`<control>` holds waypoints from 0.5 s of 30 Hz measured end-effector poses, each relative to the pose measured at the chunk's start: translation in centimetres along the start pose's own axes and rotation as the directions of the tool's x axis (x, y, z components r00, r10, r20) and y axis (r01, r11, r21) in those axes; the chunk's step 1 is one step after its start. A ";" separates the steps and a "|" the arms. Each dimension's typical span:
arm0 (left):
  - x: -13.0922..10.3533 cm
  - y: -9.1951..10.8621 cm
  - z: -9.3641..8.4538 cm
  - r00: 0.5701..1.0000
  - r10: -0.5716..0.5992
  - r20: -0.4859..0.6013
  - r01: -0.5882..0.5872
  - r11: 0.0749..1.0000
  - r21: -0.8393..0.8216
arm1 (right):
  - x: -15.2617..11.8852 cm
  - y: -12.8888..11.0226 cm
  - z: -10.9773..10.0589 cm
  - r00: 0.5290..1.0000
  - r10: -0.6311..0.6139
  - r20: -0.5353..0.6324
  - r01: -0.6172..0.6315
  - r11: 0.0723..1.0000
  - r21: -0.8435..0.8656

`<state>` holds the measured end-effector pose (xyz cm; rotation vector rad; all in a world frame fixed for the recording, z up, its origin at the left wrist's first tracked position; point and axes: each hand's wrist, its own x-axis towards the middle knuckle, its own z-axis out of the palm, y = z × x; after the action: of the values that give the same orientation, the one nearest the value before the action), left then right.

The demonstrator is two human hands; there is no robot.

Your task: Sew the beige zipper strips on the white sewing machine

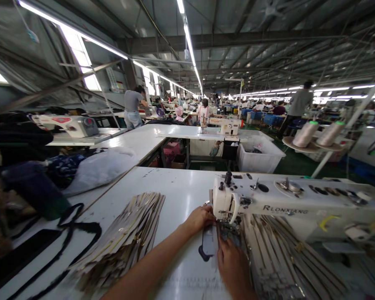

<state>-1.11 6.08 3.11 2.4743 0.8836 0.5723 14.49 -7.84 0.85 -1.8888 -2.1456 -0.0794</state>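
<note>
A white sewing machine [256,196] stands on the table in front of me, its needle area partly covered by my hands. My left hand [201,217] is at the left of the presser foot, its bent fingers closed on a narrow beige fabric strip [211,195]. Nearer to me, my right hand [233,262] has its fingers pressed together on the same strip beside the needle plate. What lies under the fingertips is mostly hidden. A pile of beige strips with zipper-like edges [128,229] lies left of my arms. More strips [278,250] lie right of the needle, under the machine arm.
Two thread cones [306,134] stand on a holder at the right. A white plastic bin [261,152] sits beyond the machine. Black straps [93,229] and a clear plastic bag [101,168] lie at the left. Other sewing machines and several people are farther back.
</note>
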 end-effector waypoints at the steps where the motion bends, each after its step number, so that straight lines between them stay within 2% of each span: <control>1: 0.1 -0.1 0.0 1.000 0.011 0.004 -0.011 1.000 0.004 | 0.1 0.0 0.1 1.000 0.005 -0.012 -0.005 1.000 -0.003; 15: 0.9 -1.0 0.4 1.000 0.022 0.004 -0.022 1.000 -0.002 | 0.7 0.0 0.4 0.998 0.016 -0.054 -0.020 0.997 -0.073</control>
<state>-0.78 7.22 2.47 2.4852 0.8542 0.5752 14.39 -7.08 0.59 -1.9240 -2.1171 -0.2054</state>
